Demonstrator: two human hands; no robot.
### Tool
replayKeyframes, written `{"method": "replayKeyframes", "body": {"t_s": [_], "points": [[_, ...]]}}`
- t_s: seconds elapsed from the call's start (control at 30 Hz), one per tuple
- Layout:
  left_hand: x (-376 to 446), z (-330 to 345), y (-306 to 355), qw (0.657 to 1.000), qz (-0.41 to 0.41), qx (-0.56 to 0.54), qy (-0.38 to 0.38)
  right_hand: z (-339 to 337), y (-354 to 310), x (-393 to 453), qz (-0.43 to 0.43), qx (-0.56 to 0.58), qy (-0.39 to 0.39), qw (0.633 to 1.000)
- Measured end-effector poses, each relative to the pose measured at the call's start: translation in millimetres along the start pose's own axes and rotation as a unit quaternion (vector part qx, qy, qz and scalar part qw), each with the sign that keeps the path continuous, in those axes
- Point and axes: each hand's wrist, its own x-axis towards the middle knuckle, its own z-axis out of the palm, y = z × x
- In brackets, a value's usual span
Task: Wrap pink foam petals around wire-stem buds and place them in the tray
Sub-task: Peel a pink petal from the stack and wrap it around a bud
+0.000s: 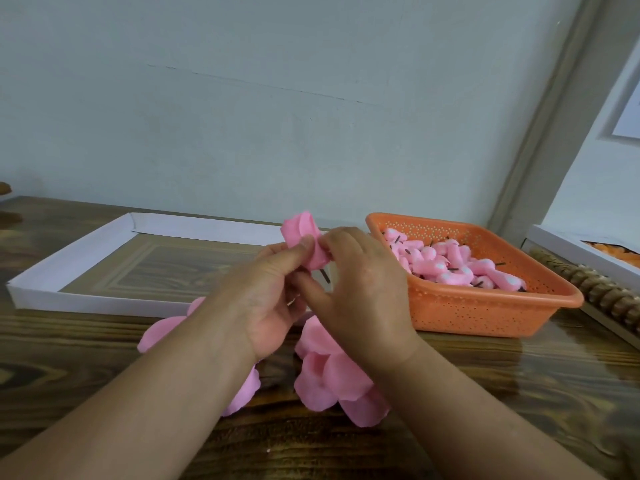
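Both hands meet above the middle of the table around one pink foam petal [304,239] wrapped on a bud, whose dark wire stem [325,276] pokes out below. My left hand [273,292] pinches the petal with thumb and fingers. My right hand [360,285] pinches it from the right side. Loose pink petals [332,375] lie in a heap on the table under my wrists. The white flat tray [69,261] sits at the back left. An orange perforated basket [485,306] at the right holds several pink buds [450,265] with wire stems.
The dark wood-grain table [69,358] runs up to a pale wall. A second white box [581,251] with orange contents stands at the far right, with a row of brown ridged pieces [595,289] lying in front of it.
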Motion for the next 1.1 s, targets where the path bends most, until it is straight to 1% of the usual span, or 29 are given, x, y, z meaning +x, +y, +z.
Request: {"method": "replayKeyframes", "body": {"t_s": [0.07, 0.17, 0.23, 0.3, 0.37, 0.43, 0.53, 0.6, 0.67, 0.77, 0.87, 0.93, 1.0, 1.03, 1.07, 1.1], "points": [[-1, 2, -3, 1.0, 0.001, 0.009, -0.007, 2, -1, -1, -0.015, -0.028, 0.039, 0.999], [-3, 5, -5, 1.0, 0.007, 0.021, -0.006, 2, -3, -1, -0.027, -0.043, 0.056, 0.997], [-5, 6, -5, 0.999, 0.028, 0.035, -0.007, -1, -2, 1, -0.001, -0.007, 0.058, 0.998], [-6, 6, -5, 0.997, 0.043, 0.056, -0.019, -4, -1, 5, 0.057, 0.054, 0.055, 0.995], [-7, 6, -6, 0.996, 0.041, 0.071, -0.046, -6, 0, 8, 0.117, 0.119, 0.04, 0.985], [-8, 5, -5, 0.994, 0.038, 0.061, -0.087, -7, -1, 8, 0.131, 0.148, 0.03, 0.98], [-10, 3, 1, 0.985, 0.041, 0.008, -0.169, -8, -10, 6, 0.142, 0.192, 0.011, 0.971], [-9, 0, 3, 0.979, 0.029, -0.049, -0.196, -10, -16, 6, 0.173, 0.252, -0.014, 0.952], [-8, -3, 4, 0.975, 0.011, -0.1, -0.199, -13, -20, 7, 0.205, 0.314, -0.044, 0.926], [-9, -5, 6, 0.971, 0.024, -0.091, -0.218, -15, -22, 7, 0.236, 0.383, -0.069, 0.891], [-10, -6, 8, 0.971, 0.032, -0.084, -0.223, -17, -19, 9, 0.262, 0.454, -0.102, 0.846], [-10, -8, 10, 0.969, 0.039, -0.073, -0.235, -16, -18, 9, 0.277, 0.509, -0.139, 0.803], [-10, -9, 11, 0.968, 0.047, -0.048, -0.242, -15, -16, 9, 0.305, 0.572, -0.165, 0.743], [-11, -9, 12, 0.969, 0.048, -0.043, -0.239, -15, -15, 10, 0.316, 0.59, -0.171, 0.723], [-11, -8, 13, 0.971, 0.047, -0.04, -0.23, -16, -15, 10, 0.32, 0.588, -0.175, 0.722], [-12, -6, 13, 0.974, 0.047, -0.044, -0.217, -16, -15, 10, 0.314, 0.568, -0.175, 0.741]]}}
